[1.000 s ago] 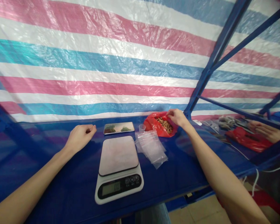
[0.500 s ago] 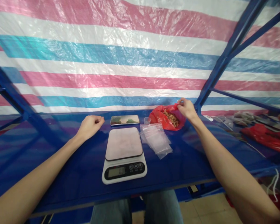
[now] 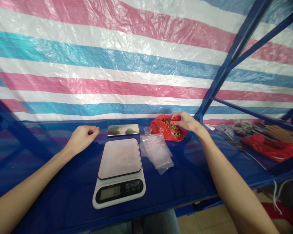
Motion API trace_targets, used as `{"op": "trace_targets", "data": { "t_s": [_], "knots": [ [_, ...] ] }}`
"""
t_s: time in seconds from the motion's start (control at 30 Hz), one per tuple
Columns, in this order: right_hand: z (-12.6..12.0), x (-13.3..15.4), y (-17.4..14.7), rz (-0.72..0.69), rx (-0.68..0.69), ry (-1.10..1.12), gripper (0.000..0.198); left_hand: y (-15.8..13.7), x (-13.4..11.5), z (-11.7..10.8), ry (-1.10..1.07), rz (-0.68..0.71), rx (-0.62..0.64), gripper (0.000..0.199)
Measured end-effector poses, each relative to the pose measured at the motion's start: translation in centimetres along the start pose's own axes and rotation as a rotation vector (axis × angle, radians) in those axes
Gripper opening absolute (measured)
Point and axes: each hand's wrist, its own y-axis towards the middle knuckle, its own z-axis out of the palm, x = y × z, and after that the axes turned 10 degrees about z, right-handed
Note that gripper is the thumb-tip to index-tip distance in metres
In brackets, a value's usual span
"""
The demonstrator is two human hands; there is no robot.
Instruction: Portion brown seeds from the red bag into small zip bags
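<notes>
glare on striped sheet (image 3: pixel 127 48); slight blur; edges stretched, top-right corner dark.

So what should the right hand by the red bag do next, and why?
Probably gently fold back the edge of the crumpled red plastic bag. The bare right hand seems to be pinching that edge, and a bit of red plastic bunches over the small brown lumpy pieces, so a wider opening might make them easier to reach.
</notes>
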Motion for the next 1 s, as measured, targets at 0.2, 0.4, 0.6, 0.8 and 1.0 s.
{"op": "trace_targets", "data": {
  "t_s": [0.2,0.4,0.6,0.8,1.0],
  "knots": [
    [0.2,0.3,-0.8,0.019,0.097,-0.028,0.012,0.0,0.3,0.1,0.005,-0.014,0.017,0.046],
    [0.2,0.7,-0.5,-0.03,-0.089,0.021,0.037,-0.1,-0.8,-0.1,-0.043,0.018,-0.026,0.047],
    [1.9,-0.1,0.3,-0.045,-0.117,-0.096,0.024,-0.5,-3.2,-0.1,-0.059,0.118,-0.022,0.048],
    [2.8,0.5,0.2,-0.074,-0.027,0.053,0.022,-0.4,-3.2,0.0,-0.018,0.112,0.001,0.048],
    [2.1,1.6,-0.1,-0.164,0.022,0.312,0.022,-0.3,-3.1,-0.3,0.01,0.102,0.005,0.048]
  ]
}}
